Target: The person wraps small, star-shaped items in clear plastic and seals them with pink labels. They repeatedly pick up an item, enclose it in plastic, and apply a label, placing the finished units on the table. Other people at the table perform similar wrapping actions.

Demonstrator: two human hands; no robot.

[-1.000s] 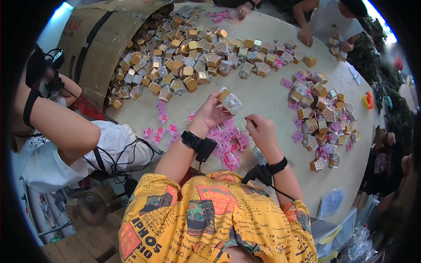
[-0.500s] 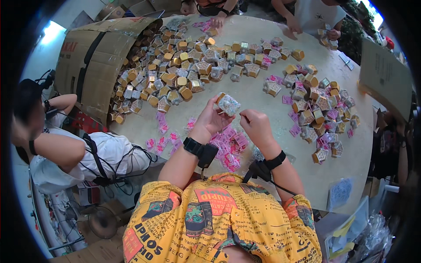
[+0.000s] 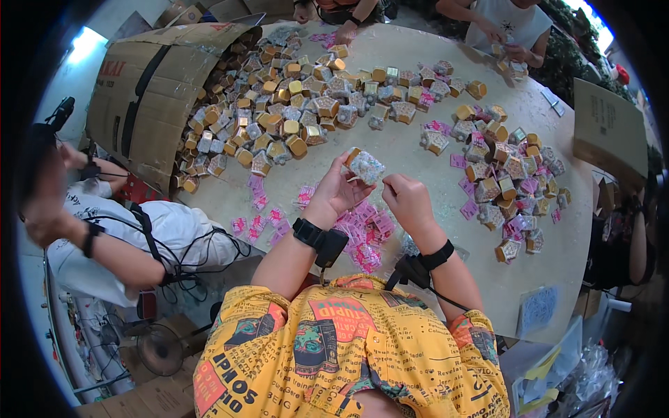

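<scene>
While the left hand cups one small patterned box with fingers curled round its near side, the right hand stays just beside it, thumb and forefinger pressed together at the box's lower right corner; what they pinch, if anything, is too small to tell. Beneath both hands lies a scatter of pink packets, too many to count. Beyond the grip, a tipped cardboard carton spills a heap of gold and patterned boxes onto the round table. Right of the grip sits a second pile of boxes. Bare tabletop lies between the two piles and toward the near right edge.
</scene>
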